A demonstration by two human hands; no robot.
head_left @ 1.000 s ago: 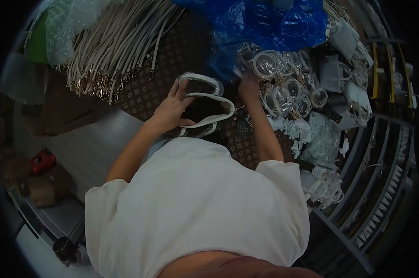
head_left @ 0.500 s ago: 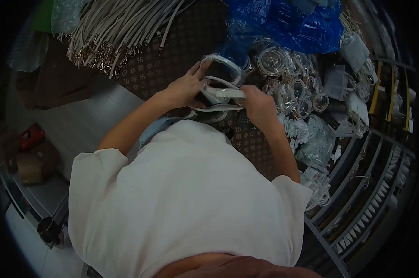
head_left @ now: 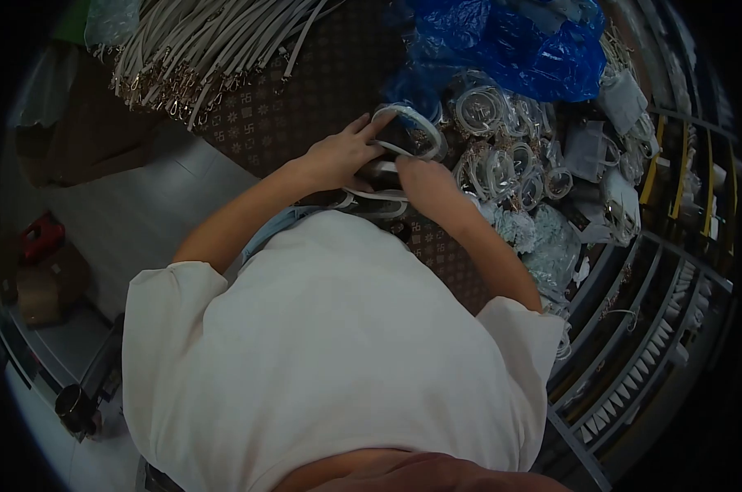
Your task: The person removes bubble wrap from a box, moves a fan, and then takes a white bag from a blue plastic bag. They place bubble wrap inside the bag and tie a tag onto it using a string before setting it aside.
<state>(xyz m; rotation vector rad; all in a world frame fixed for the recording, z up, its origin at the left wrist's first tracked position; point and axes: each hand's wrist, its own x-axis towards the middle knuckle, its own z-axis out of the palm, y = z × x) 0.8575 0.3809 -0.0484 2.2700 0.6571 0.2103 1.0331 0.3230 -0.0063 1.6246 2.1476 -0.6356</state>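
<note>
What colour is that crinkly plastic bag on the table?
The plastic bag is bright blue, showing best in the head view.

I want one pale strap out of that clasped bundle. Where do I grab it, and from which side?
I'd pinch the bundle's rightmost strap just above its metal clasp, coming from your right. That end stands slightly apart over bare patterned cloth, while the other clasps crowd together and look likely to snag.
</note>
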